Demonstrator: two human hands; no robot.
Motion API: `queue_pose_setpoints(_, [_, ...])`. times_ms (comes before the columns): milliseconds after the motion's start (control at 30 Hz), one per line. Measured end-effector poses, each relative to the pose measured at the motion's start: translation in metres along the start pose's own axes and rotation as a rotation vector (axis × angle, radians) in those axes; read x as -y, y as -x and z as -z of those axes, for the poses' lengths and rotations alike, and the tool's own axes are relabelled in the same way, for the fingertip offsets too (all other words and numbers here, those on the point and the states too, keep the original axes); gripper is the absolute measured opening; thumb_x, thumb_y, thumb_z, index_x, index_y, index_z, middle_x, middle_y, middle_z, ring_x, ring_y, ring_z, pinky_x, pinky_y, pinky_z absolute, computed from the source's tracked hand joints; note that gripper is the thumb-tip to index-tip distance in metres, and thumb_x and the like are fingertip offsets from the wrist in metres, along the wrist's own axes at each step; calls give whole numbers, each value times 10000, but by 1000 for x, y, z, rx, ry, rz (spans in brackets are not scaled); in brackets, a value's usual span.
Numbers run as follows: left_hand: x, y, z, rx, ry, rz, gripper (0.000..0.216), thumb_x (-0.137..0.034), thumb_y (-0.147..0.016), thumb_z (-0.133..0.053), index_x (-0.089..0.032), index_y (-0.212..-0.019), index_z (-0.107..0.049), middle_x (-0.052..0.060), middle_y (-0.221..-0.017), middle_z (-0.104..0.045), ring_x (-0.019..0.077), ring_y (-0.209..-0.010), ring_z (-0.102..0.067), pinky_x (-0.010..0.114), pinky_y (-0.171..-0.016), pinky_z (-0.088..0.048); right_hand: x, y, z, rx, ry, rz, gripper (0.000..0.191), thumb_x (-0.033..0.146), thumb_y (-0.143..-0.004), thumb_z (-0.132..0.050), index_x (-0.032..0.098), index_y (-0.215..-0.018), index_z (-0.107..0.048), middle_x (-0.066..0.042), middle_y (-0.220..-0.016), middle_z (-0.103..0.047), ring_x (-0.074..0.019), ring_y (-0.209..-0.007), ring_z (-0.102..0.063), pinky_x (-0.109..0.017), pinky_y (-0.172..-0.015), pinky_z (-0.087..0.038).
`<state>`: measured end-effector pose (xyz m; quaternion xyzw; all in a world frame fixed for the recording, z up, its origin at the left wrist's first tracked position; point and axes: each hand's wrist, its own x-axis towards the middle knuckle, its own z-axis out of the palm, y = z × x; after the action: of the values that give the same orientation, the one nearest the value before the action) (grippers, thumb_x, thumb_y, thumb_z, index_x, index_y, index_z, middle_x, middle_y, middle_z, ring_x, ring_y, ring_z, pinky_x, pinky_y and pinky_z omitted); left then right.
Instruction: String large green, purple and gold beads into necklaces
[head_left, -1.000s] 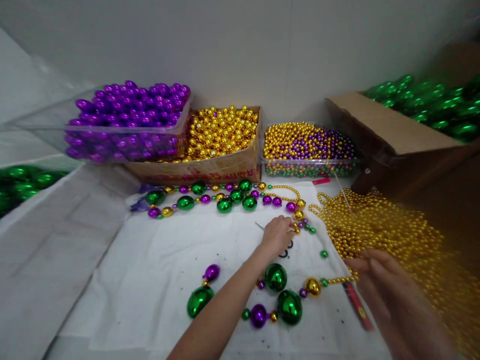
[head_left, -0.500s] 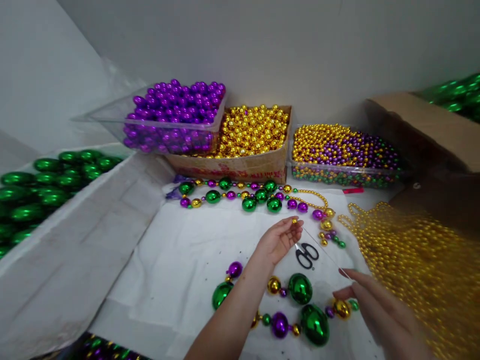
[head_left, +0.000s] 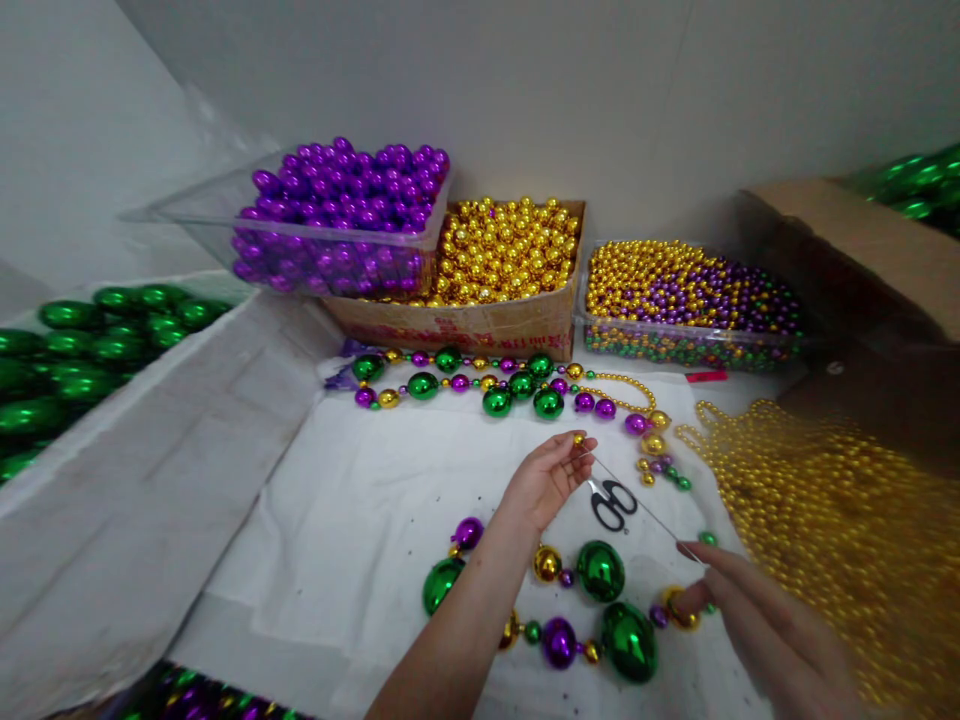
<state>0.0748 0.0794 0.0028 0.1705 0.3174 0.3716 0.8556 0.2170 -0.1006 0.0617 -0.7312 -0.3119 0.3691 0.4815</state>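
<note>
My left hand (head_left: 547, 478) is closed, with a small gold bead (head_left: 579, 440) pinched at its fingertips. From there a thin string (head_left: 637, 499) runs taut, down and right, to the fingers of my right hand (head_left: 765, 610), which grips it; how is partly hidden. Below the string, black-handled scissors (head_left: 614, 505) lie on the white cloth, their blades partly behind my left hand. A strand of large beads lies nearer me, among them a green ball (head_left: 628, 642) and a purple ball (head_left: 559, 643); my left forearm covers part of it. The right thumb overlaps a gold ball (head_left: 681, 607) there.
At the back stand a clear bin of purple beads (head_left: 341, 215), a carton of gold beads (head_left: 510, 250) and a bin of mixed small beads (head_left: 690, 300). A finished-looking bead strand (head_left: 460, 383) lies before them. Gold bead chains (head_left: 825, 540) pile up right; green ovals (head_left: 90, 350) fill a box left.
My left hand has shifted slightly left with the gold bead. The right thumb has lowered away from the index finger, over the gold ball. The string still stretches between both hands.
</note>
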Motion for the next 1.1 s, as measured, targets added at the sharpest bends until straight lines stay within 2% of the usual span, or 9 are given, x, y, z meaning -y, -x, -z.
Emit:
queue_pose_setpoints(200, [-2,2,0,16,-46,-19,131,-170,-809,-628,-122,-930,-620,89,-926,-680,114,-740,-625,230,-707,-489,0,-1,-1,12,25,37,414,543,-788,-562,206,-966,-724,-37,-708,-673,-200,-690,-627,-251,-694,-501])
queue_pose_setpoints(367, [-3,3,0,7,-60,-23,138,-170,-804,-627,-126,-935,-626,78,-926,-678,105,-730,-627,223,-703,-484,1,-1,-1,28,24,2,420,550,-785,-556,217,-984,-716,-22,-718,-673,-181,-656,-604,-249,-716,-480])
queue_pose_setpoints(533, [-6,5,-1,22,-73,-26,146,-182,-794,-642,-127,-929,-633,78,-932,-677,101,-725,-624,219,-696,-480,1,-2,0,33,12,0,383,540,-785,-565,238,-965,-716,-18,-739,-675,-200,-809,-620,-220,-736,-455])
queue_pose_setpoints(633, [-8,6,-3,30,-98,-42,175,-182,-777,-662,-122,-938,-634,74,-920,-672,97,-708,-616,212,-672,-477,1,-3,-1,46,1,18,367,528,-797,-557,236,-951,-719,-20,-706,-667,-185,-714,-613,-232,-718,-460])
queue_pose_setpoints(767, [-8,11,-7,65,-141,-32,227,-167,-738,-696,-110,-950,-637,67,-883,-661,94,-707,-607,198,-657,-469,-2,-6,-9,87,1,45,388,528,-828,-517,220,-986,-692,-20,-661,-646,-180,-659,-598,-231,-606,-459])
queue_pose_setpoints(867, [-2,16,-13,147,-121,17,222,-179,-734,-702,-115,-937,-637,61,-874,-655,95,-708,-604,206,-669,-471,-8,-17,-24,126,80,57,407,517,-851,-493,200,-1076,-610,-24,-745,-675,-164,-603,-578,-240,-564,-449])
queue_pose_setpoints(967, [5,21,-23,202,-150,31,193,-257,-764,-685,-115,-886,-638,74,-878,-663,106,-701,-603,233,-682,-475,-11,-35,-41,137,115,108,394,495,-890,-431,184,-1114,-519,-46,-819,-692,-165,-611,-586,-278,-629,-470])
queue_pose_setpoints(1100, [5,30,-38,93,-290,-168,249,-355,-786,-656,-110,-831,-669,106,-962,-681,147,-798,-611,276,-762,-468,-11,-55,-45,141,228,234,425,491,-894,-416,201,-1196,-486,-85,-1018,-676,-213,-806,-626,-351,-741,-486])
